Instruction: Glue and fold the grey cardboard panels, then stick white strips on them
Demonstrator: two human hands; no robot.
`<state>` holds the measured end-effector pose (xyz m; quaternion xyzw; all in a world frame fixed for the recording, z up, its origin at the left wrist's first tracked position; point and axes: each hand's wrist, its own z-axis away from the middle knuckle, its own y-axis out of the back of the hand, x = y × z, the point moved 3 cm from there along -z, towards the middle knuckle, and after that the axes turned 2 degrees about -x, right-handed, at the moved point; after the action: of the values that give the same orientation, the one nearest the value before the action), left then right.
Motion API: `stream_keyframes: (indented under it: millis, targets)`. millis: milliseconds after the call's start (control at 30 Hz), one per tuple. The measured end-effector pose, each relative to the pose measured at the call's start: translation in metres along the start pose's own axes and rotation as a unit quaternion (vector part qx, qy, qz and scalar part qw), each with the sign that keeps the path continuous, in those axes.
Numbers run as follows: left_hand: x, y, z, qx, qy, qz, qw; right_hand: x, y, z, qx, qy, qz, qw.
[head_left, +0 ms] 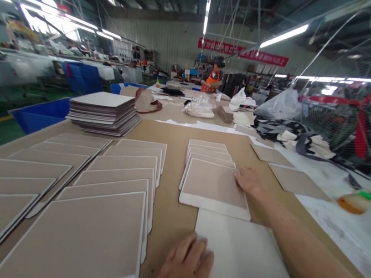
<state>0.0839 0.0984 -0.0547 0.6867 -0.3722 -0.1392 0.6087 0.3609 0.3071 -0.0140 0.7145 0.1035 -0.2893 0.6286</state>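
My right hand (pixel 249 181) reaches out and rests flat on the right edge of a beige-faced square panel (pixel 215 188), the nearest of a short overlapping row of such panels (pixel 209 153). My left hand (pixel 187 272) lies near the bottom edge, fingers stretched out on the left side of a white sheet (pixel 250 268) that lies on the brown table (pixel 173 174). Neither hand grips anything.
Two overlapping rows of beige panels (pixel 109 192) cover the table's left side. A stack of panels (pixel 104 111) stands farther back, with blue bins (pixel 42 114) beside it. Loose beige pieces (pixel 295 179), fabric scraps, bags and a red fan (pixel 364 118) lie right. A person in orange stands far back.
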Motion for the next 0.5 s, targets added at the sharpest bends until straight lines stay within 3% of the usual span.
stream_keyframes:
  millis: [100, 200, 367, 500]
  targets:
    - [0.003, 0.016, 0.001, -0.040, 0.045, 0.038, 0.997, 0.015, 0.022, 0.044, -0.019, 0.038, 0.053, 0.998]
    - [0.007, 0.021, 0.002, -0.046, 0.051, 0.036, 0.997, 0.047, 0.034, 0.120, -0.057, 0.056, 0.073, 0.994]
    - [0.014, 0.023, 0.004, -0.015, 0.007, -0.032, 0.999, 0.081, 0.019, 0.240, -0.007, 0.148, 0.085, 0.985]
    - [0.014, 0.018, 0.017, 0.030, -0.073, -0.122, 0.989, 0.074, 0.009, 0.279, -0.020, 0.145, 0.052, 0.988]
